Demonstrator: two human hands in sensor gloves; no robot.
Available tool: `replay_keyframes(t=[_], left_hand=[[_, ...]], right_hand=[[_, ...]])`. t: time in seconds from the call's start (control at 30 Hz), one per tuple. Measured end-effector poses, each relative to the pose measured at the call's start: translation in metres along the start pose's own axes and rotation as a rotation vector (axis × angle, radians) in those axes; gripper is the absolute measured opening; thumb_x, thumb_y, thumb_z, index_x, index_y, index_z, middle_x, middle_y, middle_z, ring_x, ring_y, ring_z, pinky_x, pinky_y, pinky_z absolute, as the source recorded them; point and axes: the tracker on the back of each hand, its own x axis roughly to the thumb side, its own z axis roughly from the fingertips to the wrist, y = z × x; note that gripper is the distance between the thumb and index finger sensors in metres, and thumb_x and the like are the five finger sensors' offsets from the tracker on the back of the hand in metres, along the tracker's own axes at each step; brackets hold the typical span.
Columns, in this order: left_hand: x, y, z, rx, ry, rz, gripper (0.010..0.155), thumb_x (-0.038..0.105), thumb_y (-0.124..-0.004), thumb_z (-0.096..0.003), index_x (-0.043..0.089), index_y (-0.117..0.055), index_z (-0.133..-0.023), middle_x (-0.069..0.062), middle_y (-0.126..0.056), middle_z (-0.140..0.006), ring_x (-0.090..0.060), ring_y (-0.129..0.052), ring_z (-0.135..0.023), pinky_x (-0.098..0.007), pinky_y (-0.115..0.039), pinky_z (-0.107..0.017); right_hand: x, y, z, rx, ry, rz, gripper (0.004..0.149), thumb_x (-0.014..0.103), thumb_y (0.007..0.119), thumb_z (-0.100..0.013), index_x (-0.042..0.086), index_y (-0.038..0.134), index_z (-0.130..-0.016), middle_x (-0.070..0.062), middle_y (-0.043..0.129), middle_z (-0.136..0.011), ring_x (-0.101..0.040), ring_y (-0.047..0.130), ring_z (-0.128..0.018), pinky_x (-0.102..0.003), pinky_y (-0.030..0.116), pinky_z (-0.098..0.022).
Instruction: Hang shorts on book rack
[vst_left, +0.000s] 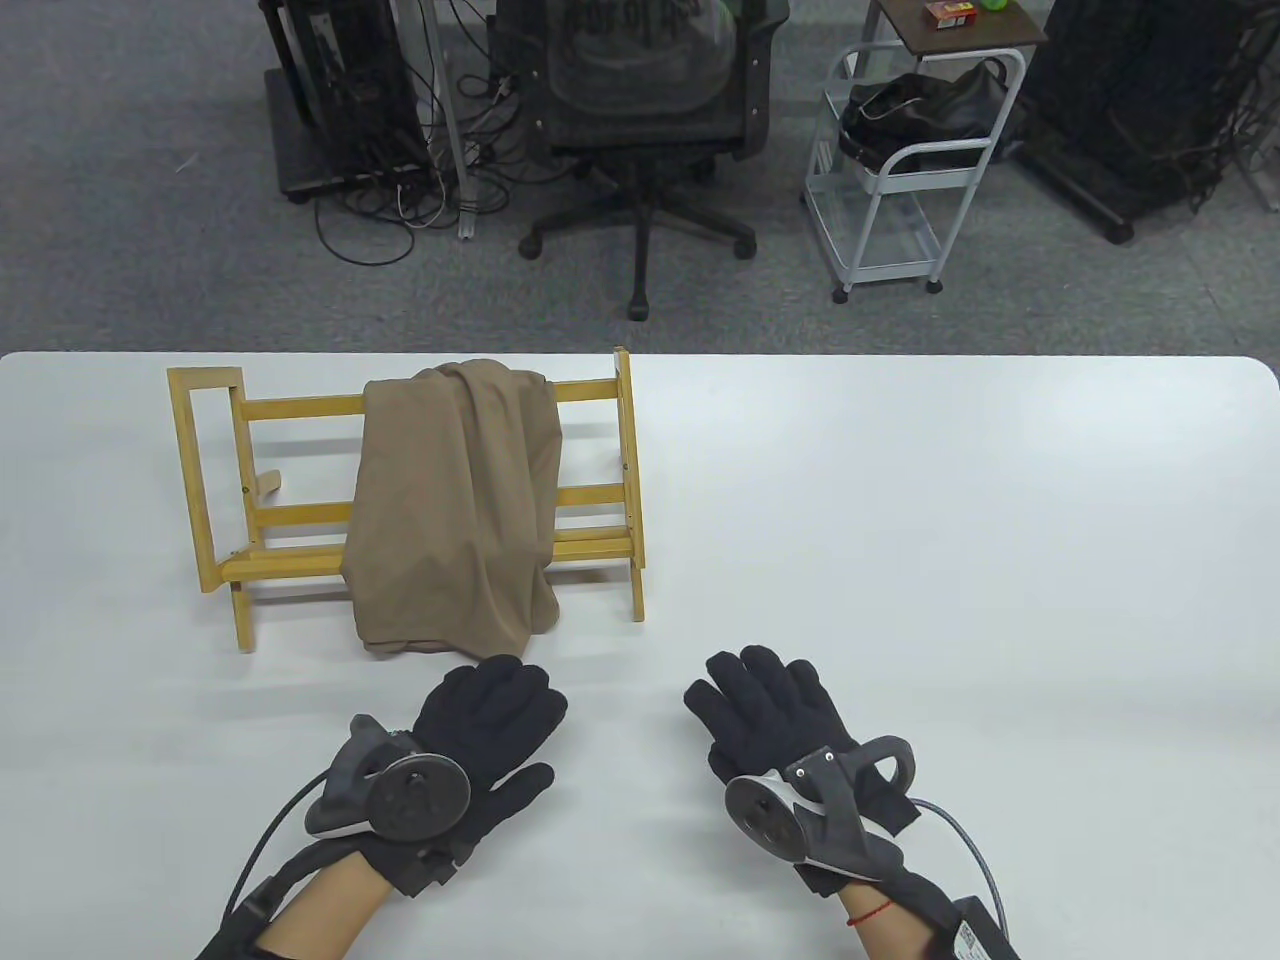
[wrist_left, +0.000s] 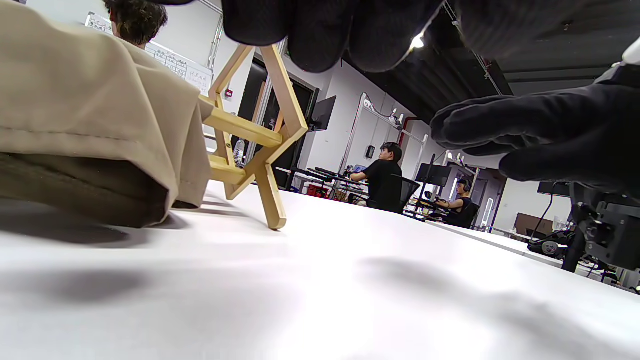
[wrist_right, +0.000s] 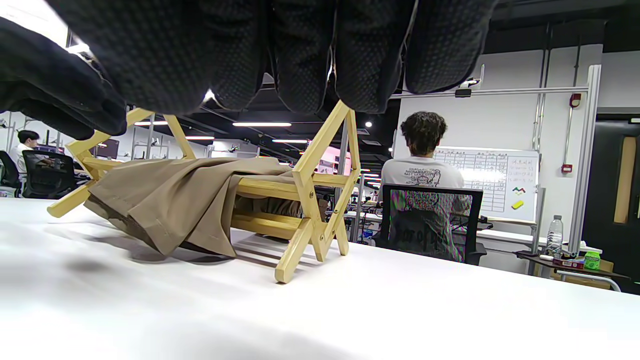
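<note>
Shorts (vst_left: 455, 500) draped over rack (vst_left: 210, 480) near table's (vst_left: 900, 500) far-left edge, hem reaching the tabletop. Chair (vst_left: 640, 110) and cart (vst_left: 900, 170) beyond the far edge. Left hand (vst_left: 480, 735) and right hand (vst_left: 775, 720) spread flat near the front edge, fingers loose, holding nothing.

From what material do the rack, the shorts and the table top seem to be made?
The book rack looks like light wood, perhaps bamboo or pine, with a smooth yellowish finish: squared slats and visible joints. The shorts seem a thin woven fabric, tan and matte; they fold softly and show a stitched hem. The table is a smooth white surface, probably laminate, but the look leaves this open.
</note>
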Motion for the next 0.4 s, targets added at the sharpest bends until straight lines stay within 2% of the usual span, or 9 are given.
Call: replay_keyframes(t=[0.4], left_hand=[[0.0001, -0.0003, 0.0002, 0.001, 0.002, 0.005, 0.064, 0.056, -0.067, -0.0487, 0.028, -0.061, -0.106, -0.003, -0.060, -0.114, -0.038, -0.055, -0.108, -0.063, -0.047, -0.071]], right_hand=[[0.0005, 0.0007, 0.0003, -0.001, 0.002, -0.002, 0.056, 0.051, 0.076, -0.042, 0.041, 0.065, -0.097, 0.007, 0.063, -0.113, -0.027, 0.068, -0.105, -0.049, 0.063, -0.076]])
